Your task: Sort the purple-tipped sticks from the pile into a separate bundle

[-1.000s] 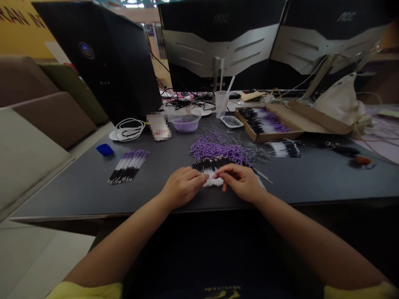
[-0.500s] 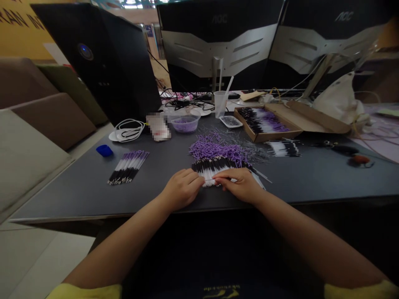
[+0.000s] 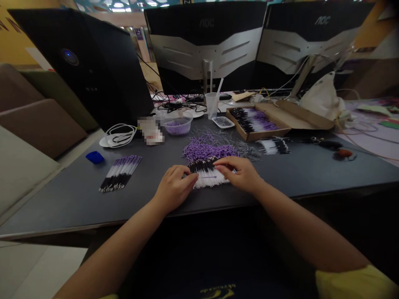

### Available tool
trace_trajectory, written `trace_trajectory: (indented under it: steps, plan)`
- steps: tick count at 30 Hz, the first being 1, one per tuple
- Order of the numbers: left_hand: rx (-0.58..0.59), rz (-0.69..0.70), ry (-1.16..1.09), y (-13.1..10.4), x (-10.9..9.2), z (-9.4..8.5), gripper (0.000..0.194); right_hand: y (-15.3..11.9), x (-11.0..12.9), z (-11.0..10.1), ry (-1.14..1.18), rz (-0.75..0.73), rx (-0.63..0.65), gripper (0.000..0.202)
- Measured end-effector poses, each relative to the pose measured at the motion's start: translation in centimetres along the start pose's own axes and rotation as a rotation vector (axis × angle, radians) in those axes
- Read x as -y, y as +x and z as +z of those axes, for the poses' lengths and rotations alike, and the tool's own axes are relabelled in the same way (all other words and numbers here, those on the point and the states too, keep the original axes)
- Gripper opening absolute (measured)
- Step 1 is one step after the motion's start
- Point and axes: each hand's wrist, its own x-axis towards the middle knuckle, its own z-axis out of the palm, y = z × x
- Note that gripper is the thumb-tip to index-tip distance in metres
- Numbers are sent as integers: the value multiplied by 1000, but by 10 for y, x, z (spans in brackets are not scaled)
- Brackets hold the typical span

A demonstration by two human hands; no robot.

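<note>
My left hand (image 3: 174,187) is closed, thumb against fingers, on a thin purple stick (image 3: 208,177) that points right across a row of black-and-white sticks (image 3: 207,177). My right hand (image 3: 241,174) is over the right part of that row. Its thumb and index fingertips come together by the black upper ends; anything between them is too small to make out. Just behind the row lies a heap of short purple tubes (image 3: 205,148), with thin grey pieces (image 3: 249,151) scattered to its right.
Left on the desk are a bundle of purple, white and black sticks (image 3: 121,173) and a blue cup-like piece (image 3: 94,157). Behind stand a clear bowl (image 3: 178,126), plastic cup (image 3: 211,107), small white tray (image 3: 223,122) and open cardboard box (image 3: 271,132) of sticks. Monitors (image 3: 205,41) line the back.
My hands have moved apart. The right one has shifted up to the black ends, leaving the purple stick in my left hand exposed. The whole view has swung slightly.
</note>
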Motion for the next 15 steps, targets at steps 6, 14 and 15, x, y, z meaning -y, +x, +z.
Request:
trace_trajectory:
  steps: [6, 14, 15]
  plan:
    - [-88, 75, -78, -8, 0, 2, 20, 19, -52, -56, -358, 253, -124, 18]
    - [-80, 113, -101, -7, -3, 3, 18, 17, -83, -79, -665, 473, 431, 15]
    - [-88, 114, -107, -7, -3, 2, 18, 17, -83, -77, -685, 489, 450, 15]
